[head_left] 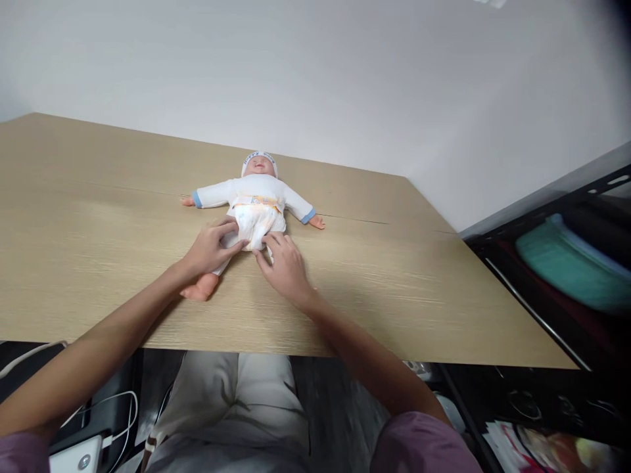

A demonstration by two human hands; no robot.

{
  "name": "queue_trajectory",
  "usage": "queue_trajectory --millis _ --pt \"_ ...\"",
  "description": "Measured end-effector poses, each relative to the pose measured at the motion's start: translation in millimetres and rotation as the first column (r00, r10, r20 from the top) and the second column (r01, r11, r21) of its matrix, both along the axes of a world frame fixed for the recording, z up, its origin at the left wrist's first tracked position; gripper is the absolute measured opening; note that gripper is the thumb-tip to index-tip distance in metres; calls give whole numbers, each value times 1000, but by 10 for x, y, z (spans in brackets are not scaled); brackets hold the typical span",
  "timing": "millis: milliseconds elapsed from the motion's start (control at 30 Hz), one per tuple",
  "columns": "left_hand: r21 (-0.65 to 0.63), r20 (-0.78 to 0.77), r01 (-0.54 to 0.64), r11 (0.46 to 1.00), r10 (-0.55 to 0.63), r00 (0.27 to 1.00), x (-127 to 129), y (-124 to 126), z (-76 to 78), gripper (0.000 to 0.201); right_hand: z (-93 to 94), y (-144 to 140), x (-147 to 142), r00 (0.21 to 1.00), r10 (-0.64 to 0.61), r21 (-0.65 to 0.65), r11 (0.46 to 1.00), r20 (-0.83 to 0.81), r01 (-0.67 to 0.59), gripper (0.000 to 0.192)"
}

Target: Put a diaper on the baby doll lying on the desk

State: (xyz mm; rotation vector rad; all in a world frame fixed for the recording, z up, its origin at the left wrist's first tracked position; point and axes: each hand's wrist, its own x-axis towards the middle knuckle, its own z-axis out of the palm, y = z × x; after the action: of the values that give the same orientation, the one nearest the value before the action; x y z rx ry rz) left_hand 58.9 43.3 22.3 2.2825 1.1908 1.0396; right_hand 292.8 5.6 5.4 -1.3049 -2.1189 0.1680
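both hands on a baby doll's diaper, middle of a light wood table

head view: the plastic baby doll in a white long-sleeved top with blue cuffs [256,194] is lying on its back around the middle of the light wooden table [98,217], closer to the far edge than the near one, head pointing at the far edge and arms spread out flat. it's got a white cap [259,157] on and a white printed diaper [255,223] round its hips. left hand [210,248] is curled over the doll's leg with fingers pressed on the diaper's lower left side, right hand [286,266] has fingertips pinching the diaper's bottom edge, so both hands are close together, almost touching. one bare doll foot [200,289] pokes out under the left wrist. off the table's right edge there's a black rack with a teal bundle [566,269].
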Motion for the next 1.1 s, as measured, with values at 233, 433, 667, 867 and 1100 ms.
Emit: queue_trajectory --millis 233,433,667,867,1100 --pt "-78 -17 -57 995 55 998 -10 34 -36 38 -50 43 -24 999 -22 -58 998 -35 20 18" --pt "-243 199 -80 967 131 971 20 14 -64 43 -56 106 -15 953 -85 -144 989 -292 44 33" --pt "-460 473 -49 887 292 831 50 24 -98 66 59 102 187 872 -140 -259 966 -470 16 40" --pt "-460 286 -87 884 240 928 7 -27 -4 53 129 79 225 927 -133 -257 966 -352 41 21" --pt "-518 262 2 855 157 952 -6 15 18 54 117 75 190 957 -88 -233 972 -275 23 16"
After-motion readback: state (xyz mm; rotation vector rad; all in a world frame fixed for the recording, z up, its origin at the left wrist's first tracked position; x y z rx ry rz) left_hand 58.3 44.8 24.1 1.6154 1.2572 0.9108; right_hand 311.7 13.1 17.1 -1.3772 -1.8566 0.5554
